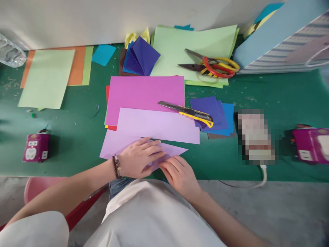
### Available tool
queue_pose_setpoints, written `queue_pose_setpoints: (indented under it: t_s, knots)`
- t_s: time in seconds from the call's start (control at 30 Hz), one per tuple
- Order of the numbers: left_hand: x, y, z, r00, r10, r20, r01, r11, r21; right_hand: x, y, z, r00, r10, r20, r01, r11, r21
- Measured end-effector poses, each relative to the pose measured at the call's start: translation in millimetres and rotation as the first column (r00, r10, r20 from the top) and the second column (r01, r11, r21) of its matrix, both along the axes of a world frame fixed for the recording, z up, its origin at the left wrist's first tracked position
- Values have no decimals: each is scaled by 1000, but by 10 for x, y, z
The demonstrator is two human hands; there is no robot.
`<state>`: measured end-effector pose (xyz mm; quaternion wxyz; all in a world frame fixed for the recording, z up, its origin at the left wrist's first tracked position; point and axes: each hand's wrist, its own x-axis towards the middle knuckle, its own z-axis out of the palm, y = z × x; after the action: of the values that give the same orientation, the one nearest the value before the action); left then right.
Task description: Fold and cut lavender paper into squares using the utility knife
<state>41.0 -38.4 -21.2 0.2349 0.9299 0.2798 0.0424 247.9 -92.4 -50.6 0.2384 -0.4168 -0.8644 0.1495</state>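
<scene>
A lilac paper sheet (154,127) lies on the green table (77,137) near its front edge, one part folded over into a point at the right. My left hand (140,157), with a bead bracelet at the wrist, lies flat on the folded paper, fingers stretched out. My right hand (180,173) rests beside it, its fingertips pressing the lower edge of the fold. A brighter pink sheet (144,92) lies under and behind the lilac one.
A yellow utility knife (187,112) lies on the sheets beside blue squares (218,116). Scissors (210,65) rest on green paper (192,48). Folded blue paper (141,56), light green and orange sheets (48,77), magenta power strips (37,146) (311,144), a pink bucket (36,188) below.
</scene>
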Motion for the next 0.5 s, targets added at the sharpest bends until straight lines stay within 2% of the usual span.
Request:
queue_pose_setpoints:
  t_s: [0.5]
  knots:
    - [-3,3,22,999,-19,-32,19,1000,14,-257,-176,21,999,23,-31,-24,999,-21]
